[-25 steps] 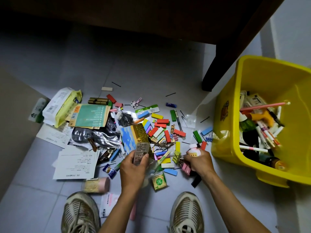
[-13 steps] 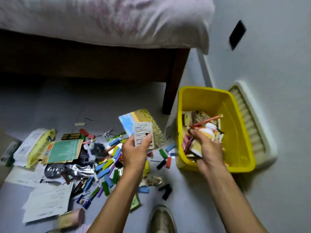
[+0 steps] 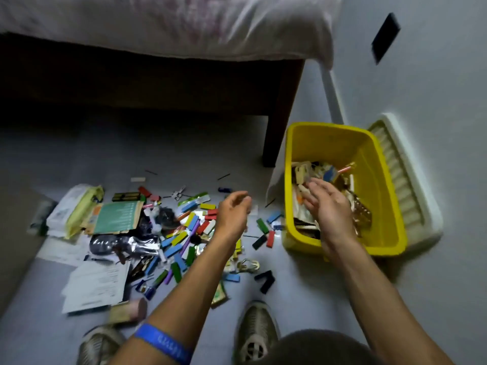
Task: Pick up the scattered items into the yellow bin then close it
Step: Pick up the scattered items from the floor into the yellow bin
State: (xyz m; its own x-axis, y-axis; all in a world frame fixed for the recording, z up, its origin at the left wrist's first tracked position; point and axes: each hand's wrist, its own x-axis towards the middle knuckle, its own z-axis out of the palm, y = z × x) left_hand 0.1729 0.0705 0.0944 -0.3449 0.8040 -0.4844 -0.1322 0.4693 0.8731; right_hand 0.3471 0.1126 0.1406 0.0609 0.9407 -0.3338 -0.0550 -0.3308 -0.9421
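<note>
Yellow bin (image 3: pixel 380 206) stands lidless on grey floor (image 3: pixel 92 154), against the wall; white lid (image 3: pixel 411 180) leans just beyond it. Right hand (image 3: pixel 326 206) hovers over the bin's contents, fingers loose, empty. Left hand (image 3: pixel 233 213), left of the bin, loosely curled, empty, above scattered items (image 3: pixel 181 233). Bed leg (image 3: pixel 279 122) stands beside the bin's far corner.

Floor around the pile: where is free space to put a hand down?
Bare floor lies between the bed frame and the pile, and between the two shoes. It is crowded from the papers to the yellow bin.
</note>
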